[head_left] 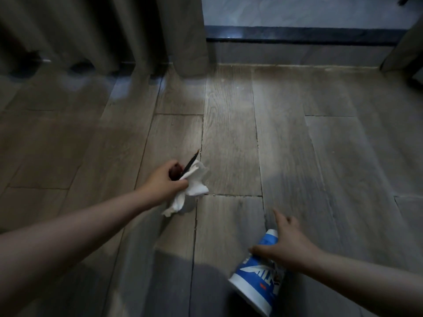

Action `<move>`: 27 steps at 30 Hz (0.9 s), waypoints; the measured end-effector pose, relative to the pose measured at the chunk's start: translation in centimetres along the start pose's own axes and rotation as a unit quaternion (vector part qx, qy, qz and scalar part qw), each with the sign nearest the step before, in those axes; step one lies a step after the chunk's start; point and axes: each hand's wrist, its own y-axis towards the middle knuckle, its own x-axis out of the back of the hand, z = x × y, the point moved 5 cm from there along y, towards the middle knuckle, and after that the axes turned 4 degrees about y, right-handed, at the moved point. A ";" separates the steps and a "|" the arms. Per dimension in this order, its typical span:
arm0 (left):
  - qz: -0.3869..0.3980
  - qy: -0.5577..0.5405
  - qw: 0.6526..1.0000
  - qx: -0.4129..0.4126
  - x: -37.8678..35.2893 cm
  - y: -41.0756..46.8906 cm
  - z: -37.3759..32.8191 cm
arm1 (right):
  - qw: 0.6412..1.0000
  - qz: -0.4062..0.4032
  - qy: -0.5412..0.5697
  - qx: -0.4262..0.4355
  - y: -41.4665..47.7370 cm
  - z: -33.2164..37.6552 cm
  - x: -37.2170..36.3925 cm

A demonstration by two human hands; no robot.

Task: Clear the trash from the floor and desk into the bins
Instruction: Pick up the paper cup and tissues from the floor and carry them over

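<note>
Spreading its fingers over a tilted blue-and-white paper cup [254, 280], the right hand [286, 245] is nearest; contact is unclear. Farther out, the left hand [164, 181] clutches a crumpled white tissue [194, 186] and a dark pen [191, 163] above the plank floor [297, 145], before grey curtains [114, 30].

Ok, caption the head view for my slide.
Left hand grips a crumpled white tissue and thin dark stick; spread right hand touches a tilted blue-and-white cup.
</note>
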 end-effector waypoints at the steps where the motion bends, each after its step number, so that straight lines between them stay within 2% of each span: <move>1: 0.004 -0.008 1.000 0.001 -0.4 -0.3 -0.3 | 1.000 0.002 0.008 -0.009 0.0 -0.1 -0.1; 10: 0.059 -0.050 0.997 -0.018 -2.9 -3.0 -1.2 | 0.997 -0.030 0.051 -0.045 -0.4 -0.3 0.4; 16: 0.084 -0.057 0.994 -0.033 -4.0 -3.8 -1.5 | 0.986 -0.062 0.151 -0.040 -0.7 0.9 2.1; 22: 0.078 -0.093 0.992 -0.022 -3.3 -3.3 -2.5 | 0.951 -0.084 0.296 0.026 -0.7 3.3 4.9; 27: 0.026 -0.154 0.987 -0.031 -0.7 -0.9 -6.0 | 0.939 -0.143 0.302 0.087 0.3 6.5 10.3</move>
